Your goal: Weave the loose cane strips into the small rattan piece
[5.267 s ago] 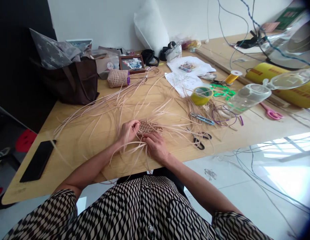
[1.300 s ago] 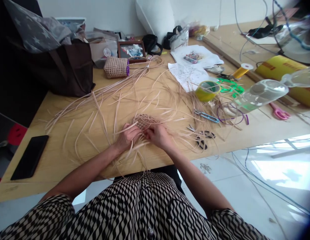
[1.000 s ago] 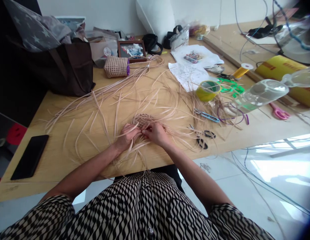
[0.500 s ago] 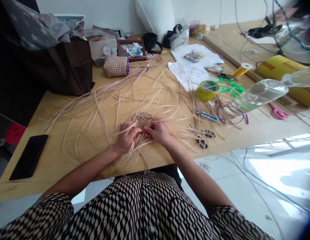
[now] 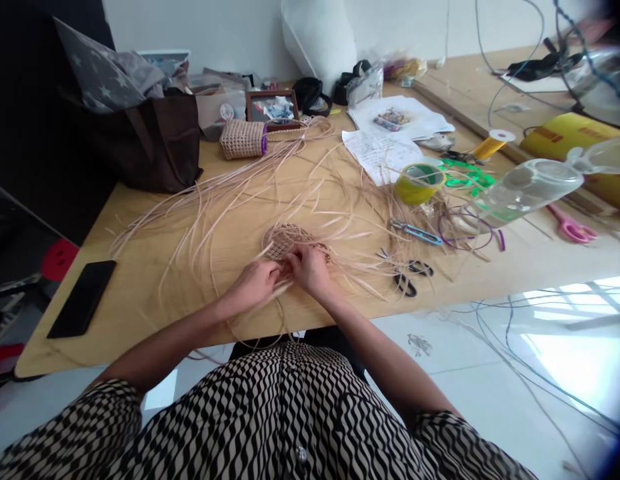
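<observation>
A small flat woven disc (image 5: 285, 239) of pale rattan lies on the wooden table (image 5: 155, 287), with several long loose rattan strips (image 5: 210, 200) fanning out from it. My left hand (image 5: 257, 283) sits at the disc's near edge, fingers curled round some strips. My right hand (image 5: 307, 267) presses against the disc's near right rim, fingers pinched on a strip. The two hands touch each other.
Black scissors (image 5: 407, 277) and blue snips (image 5: 417, 231) lie right of the disc. A yellow tape roll (image 5: 419, 183), papers (image 5: 383, 153), a plastic bottle (image 5: 527, 187) and pink scissors (image 5: 573, 227) are further right. A small woven pouch (image 5: 243, 139), a dark bag (image 5: 150, 143) and a phone (image 5: 83, 307) are on the left.
Both hands have stayed together at the disc's near edge, shifting slightly as the fingers work the strips. The camera view moved a little to the left.
</observation>
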Available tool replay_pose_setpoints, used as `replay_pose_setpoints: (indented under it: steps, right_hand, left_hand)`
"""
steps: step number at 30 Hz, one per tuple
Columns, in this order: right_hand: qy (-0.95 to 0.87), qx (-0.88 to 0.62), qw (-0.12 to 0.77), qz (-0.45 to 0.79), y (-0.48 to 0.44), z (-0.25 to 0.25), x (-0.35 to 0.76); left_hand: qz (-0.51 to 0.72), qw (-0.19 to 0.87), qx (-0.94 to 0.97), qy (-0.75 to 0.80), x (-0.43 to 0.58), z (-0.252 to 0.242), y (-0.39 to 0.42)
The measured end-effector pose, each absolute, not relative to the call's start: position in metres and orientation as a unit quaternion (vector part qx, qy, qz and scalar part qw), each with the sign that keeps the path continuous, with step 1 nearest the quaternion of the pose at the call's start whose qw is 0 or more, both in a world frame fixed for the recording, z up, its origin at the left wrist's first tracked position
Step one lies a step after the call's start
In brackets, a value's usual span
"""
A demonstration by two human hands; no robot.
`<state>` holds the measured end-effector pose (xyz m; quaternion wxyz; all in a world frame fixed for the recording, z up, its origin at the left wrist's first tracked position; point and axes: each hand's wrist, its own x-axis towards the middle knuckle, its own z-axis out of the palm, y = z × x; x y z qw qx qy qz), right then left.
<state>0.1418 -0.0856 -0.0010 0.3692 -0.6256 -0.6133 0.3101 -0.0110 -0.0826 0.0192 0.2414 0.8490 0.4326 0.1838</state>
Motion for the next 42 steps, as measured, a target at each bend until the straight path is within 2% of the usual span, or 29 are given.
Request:
replay_pose_setpoints:
  steps: [3, 8, 15, 20, 23, 26, 28, 32, 34, 37, 42]
  right_hand:
    - [-0.605, -0.628, 0.393, 0.291, -0.09, -0.005, 0.139]
    - [-0.575, -0.623, 0.447, 0.286, -0.1, -0.008, 0.136]
    - [-0.541, -0.613, 0.485, 0.31, -0.111, -0.007, 0.133]
    - [-0.483, -0.636, 0.499, 0.338, -0.102, -0.013, 0.132]
    - [-0.431, -0.629, 0.518, 0.388, -0.095, -0.02, 0.133]
    - [-0.428, -0.586, 0.528, 0.442, -0.09, -0.022, 0.137]
    - [-0.453, -0.565, 0.525, 0.447, -0.09, -0.021, 0.14]
    - [-0.5, -0.563, 0.513, 0.413, -0.092, -0.017, 0.141]
    - [-0.507, -0.568, 0.505, 0.406, -0.093, -0.016, 0.141]
    - [-0.51, -0.585, 0.498, 0.387, -0.094, -0.017, 0.14]
    - [-0.487, -0.571, 0.525, 0.401, -0.098, -0.018, 0.141]
  left_hand:
    - [0.198, 0.217, 0.815, 0.499, -0.002, -0.003, -0.084]
    - [0.231, 0.208, 0.739, 0.599, 0.012, -0.006, -0.095]
    - [0.261, 0.314, 0.692, 0.595, 0.019, -0.012, -0.097]
    - [0.22, 0.255, 0.724, 0.603, 0.017, -0.014, -0.1]
    - [0.231, 0.261, 0.726, 0.592, 0.015, -0.017, -0.103]
    - [0.288, 0.324, 0.698, 0.569, 0.011, -0.02, -0.102]
    - [0.349, 0.403, 0.646, 0.546, 0.009, -0.021, -0.099]
    - [0.445, 0.63, 0.41, 0.487, 0.017, -0.013, -0.088]
    - [0.454, 0.7, 0.286, 0.471, 0.024, -0.008, -0.083]
    - [0.456, 0.725, 0.191, 0.48, 0.031, -0.004, -0.079]
    - [0.491, 0.714, 0.173, 0.468, 0.033, -0.005, -0.084]
